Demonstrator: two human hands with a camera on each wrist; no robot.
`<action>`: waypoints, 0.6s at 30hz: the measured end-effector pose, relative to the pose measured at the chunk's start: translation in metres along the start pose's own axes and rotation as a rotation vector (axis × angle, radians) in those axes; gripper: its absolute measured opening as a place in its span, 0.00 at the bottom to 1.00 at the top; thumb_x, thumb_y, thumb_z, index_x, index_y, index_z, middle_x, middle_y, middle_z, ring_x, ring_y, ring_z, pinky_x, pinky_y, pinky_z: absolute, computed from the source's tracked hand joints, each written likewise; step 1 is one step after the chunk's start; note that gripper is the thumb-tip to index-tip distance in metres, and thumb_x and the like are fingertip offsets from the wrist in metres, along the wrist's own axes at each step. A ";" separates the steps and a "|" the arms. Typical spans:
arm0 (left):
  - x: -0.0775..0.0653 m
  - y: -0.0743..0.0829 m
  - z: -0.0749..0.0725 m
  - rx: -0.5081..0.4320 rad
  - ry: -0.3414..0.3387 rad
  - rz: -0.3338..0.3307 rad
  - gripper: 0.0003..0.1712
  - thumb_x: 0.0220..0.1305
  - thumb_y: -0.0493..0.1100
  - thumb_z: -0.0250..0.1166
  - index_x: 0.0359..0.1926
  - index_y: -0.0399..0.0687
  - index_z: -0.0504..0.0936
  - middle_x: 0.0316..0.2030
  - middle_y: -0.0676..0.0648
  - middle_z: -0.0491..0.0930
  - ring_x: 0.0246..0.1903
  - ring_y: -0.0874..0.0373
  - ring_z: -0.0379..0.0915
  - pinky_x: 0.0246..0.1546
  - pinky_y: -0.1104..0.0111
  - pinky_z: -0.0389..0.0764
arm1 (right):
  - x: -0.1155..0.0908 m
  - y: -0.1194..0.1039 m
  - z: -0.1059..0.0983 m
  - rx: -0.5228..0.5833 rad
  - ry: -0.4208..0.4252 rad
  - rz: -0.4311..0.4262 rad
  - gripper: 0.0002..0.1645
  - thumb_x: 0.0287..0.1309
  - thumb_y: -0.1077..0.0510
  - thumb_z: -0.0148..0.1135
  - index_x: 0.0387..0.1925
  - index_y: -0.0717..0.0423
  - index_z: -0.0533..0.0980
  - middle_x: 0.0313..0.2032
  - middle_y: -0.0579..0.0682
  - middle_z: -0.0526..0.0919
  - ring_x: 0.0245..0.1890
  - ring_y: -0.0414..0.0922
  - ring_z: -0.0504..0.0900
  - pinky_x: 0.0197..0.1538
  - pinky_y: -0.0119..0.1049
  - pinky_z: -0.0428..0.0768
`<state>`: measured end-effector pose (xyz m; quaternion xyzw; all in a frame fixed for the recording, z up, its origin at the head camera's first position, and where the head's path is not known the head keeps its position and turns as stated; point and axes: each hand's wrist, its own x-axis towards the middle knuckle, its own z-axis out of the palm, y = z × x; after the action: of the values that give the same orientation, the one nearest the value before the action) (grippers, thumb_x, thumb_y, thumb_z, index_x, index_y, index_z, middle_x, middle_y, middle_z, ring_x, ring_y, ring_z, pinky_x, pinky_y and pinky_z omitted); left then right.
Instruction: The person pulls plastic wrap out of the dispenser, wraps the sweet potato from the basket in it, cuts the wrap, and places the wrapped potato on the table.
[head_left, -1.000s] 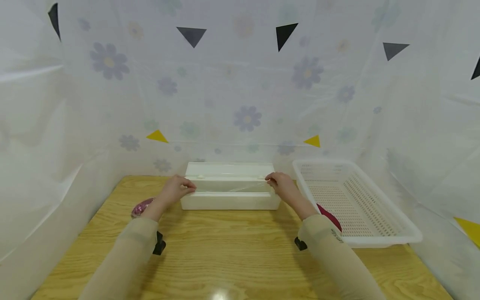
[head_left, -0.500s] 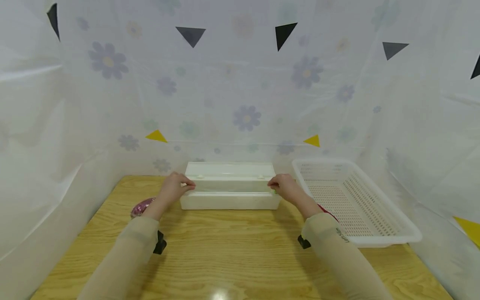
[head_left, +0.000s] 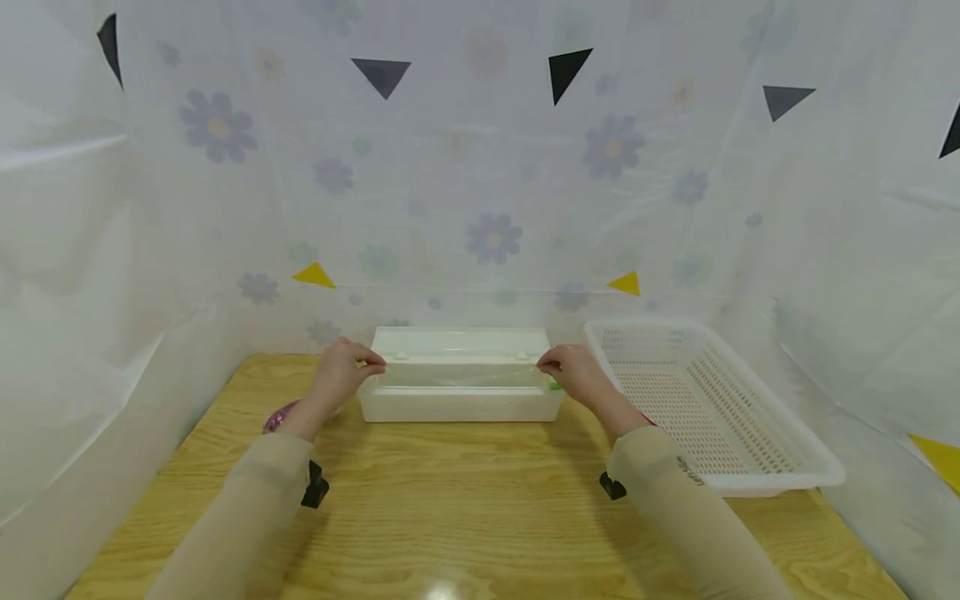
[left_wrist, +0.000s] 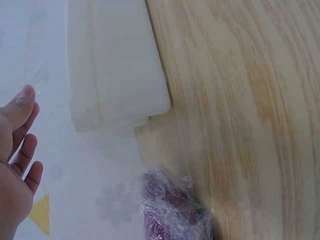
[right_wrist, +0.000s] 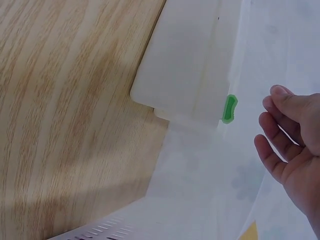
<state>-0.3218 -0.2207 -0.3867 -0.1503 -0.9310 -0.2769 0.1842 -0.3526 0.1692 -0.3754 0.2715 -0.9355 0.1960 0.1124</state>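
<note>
Clear film: stretched between left hand and right hand, thumb and finger of each pinching it. White box, lid open: between the hands. Green tab: at box's end, near right hand. Purple wrapped item: near left hand. White perforated basket: right of right hand.

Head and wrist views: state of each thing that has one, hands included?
White film dispenser: upright, open
Lid: raised, tipped back
Clear film: drawn out, held between both hands
Green slider: at dispenser's right end
Purple item: wrapped
White slotted basket: upright, open-topped
Left hand: pinching film
Right hand: pinching film
</note>
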 end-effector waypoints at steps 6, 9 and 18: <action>0.000 0.004 -0.008 -0.014 0.009 0.001 0.06 0.56 0.40 0.68 0.34 0.42 0.88 0.33 0.44 0.85 0.37 0.48 0.71 0.51 0.51 0.69 | 0.002 0.001 -0.003 -0.002 0.034 -0.036 0.06 0.58 0.65 0.62 0.36 0.61 0.83 0.34 0.54 0.85 0.35 0.50 0.82 0.39 0.42 0.81; 0.000 0.004 -0.010 -0.017 0.025 0.012 0.06 0.56 0.39 0.68 0.34 0.41 0.87 0.33 0.44 0.85 0.36 0.48 0.72 0.50 0.52 0.70 | 0.003 0.000 -0.004 -0.005 0.034 -0.024 0.07 0.59 0.65 0.61 0.36 0.61 0.83 0.34 0.54 0.85 0.36 0.49 0.82 0.40 0.41 0.81; 0.001 0.001 -0.013 -0.020 0.038 -0.013 0.06 0.56 0.39 0.68 0.34 0.42 0.88 0.33 0.45 0.84 0.38 0.50 0.69 0.47 0.54 0.70 | 0.003 -0.006 -0.012 -0.028 0.072 -0.043 0.06 0.58 0.65 0.62 0.36 0.62 0.83 0.34 0.55 0.84 0.35 0.50 0.82 0.39 0.42 0.81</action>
<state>-0.3192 -0.2267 -0.3755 -0.1409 -0.9255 -0.2904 0.1983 -0.3505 0.1679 -0.3618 0.2827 -0.9274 0.1903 0.1540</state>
